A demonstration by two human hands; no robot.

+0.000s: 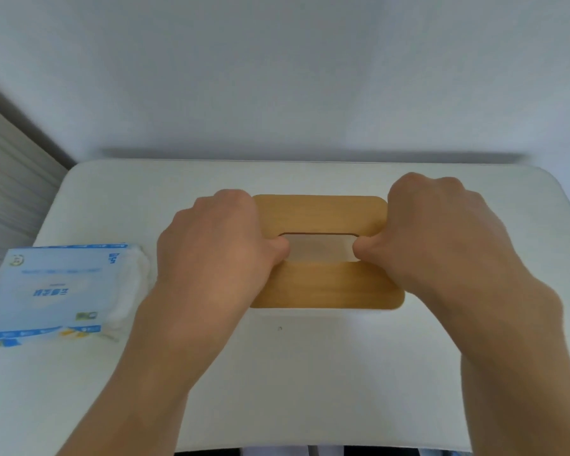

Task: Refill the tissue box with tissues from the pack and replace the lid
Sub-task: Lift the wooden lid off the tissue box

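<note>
White surface (pixel 310 373) by pale wall (pixel 277 77): left grip (pixel 211 245) & right grip (pixel 441 238) each curl round an end of wooden lid (pixel 323 281), thumbs in its slot, mid-surface, w/ tissue pack (pixel 56 291) lying at left, just beside left forearm.

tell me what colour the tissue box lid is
Light tan wood grain; the lid shows best in the head view.

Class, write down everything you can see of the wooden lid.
The wooden lid is a flat, light-brown rounded rectangle with an oblong slot through its middle. It sits level over the middle of the white table. The left hand and right hand grip its short ends, thumbs hooked into the slot.
</note>
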